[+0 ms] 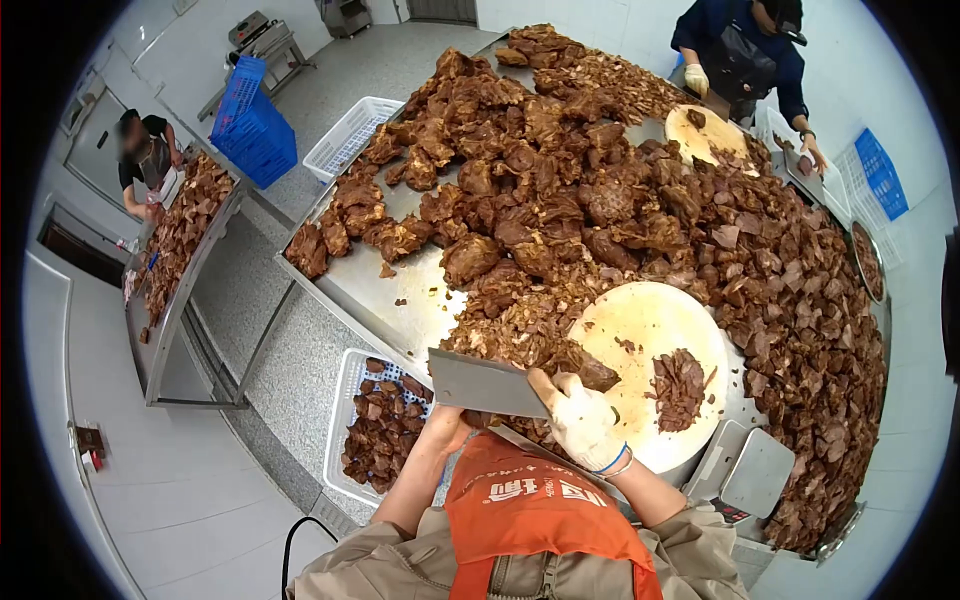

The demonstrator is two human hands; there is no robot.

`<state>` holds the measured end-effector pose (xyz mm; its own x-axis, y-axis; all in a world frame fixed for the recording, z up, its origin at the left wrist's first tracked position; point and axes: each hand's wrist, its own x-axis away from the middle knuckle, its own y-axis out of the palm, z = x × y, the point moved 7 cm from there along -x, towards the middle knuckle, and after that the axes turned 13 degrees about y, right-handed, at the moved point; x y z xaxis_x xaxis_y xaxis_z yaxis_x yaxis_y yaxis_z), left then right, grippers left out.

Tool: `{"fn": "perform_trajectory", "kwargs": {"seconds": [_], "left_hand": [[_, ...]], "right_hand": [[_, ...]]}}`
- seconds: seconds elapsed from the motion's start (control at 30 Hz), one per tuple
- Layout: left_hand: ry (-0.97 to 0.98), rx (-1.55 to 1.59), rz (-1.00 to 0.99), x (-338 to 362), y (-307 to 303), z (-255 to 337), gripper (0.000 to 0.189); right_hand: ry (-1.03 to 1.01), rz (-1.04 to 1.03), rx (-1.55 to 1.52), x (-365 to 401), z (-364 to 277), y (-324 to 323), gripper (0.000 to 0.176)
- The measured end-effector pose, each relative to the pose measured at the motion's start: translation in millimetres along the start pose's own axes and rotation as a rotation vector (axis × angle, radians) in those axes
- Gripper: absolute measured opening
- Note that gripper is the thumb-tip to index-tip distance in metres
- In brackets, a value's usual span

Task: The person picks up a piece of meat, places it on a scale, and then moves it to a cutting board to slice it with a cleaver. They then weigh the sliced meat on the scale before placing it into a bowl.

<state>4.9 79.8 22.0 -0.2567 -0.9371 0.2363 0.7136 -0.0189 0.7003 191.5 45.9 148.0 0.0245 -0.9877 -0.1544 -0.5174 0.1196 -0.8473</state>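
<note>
Cleaver (485, 383): broad flat grey steel blade, held level at the near edge of the steel table (390, 290), blade pointing left out over the white crate (347, 395) of chopped brown meat. Right hand (583, 420), in a white glove, is closed tight at the blade's right end, handle hidden in the fist. Left hand (450, 425), bare, sits just under the blade's lower edge; fingers covered by the blade, can't tell its grip. Round pale cutting board (640, 330) just right of the gloved hand, with a small pile of sliced meat (680, 385) on it. Big heap of brown meat chunks (540, 170) crowds the table behind and around the board. Scale (755, 470) at the near right. Co-worker (745, 50) at a second board (700, 135) on the far side; another person (145, 155) at a separate table (165, 330) on the left.
</note>
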Motion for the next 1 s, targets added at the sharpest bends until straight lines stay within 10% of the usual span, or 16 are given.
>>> {"fn": "perform_trajectory", "kwargs": {"seconds": [0.3, 0.53, 0.7, 1.0], "left_hand": [[-0.235, 0.217, -0.065, 14, -5, -2, 0.052], [-0.021, -0.106, -0.131, 9, 5, 16, 0.059], [-0.162, 0.192, -0.164, 7, 19, -3, 0.042], [-0.394, 0.565, -0.144, 12, 38, -8, 0.045]], "right_hand": [[0.130, -0.053, 0.115, 18, 51, 13, 0.050], [0.273, 0.109, -0.252, 53, 74, 8, 0.056], [0.020, 0.094, -0.139, 35, 13, -15, 0.062], [0.166, -0.024, 0.001, 49, 55, 26, 0.056]]}}
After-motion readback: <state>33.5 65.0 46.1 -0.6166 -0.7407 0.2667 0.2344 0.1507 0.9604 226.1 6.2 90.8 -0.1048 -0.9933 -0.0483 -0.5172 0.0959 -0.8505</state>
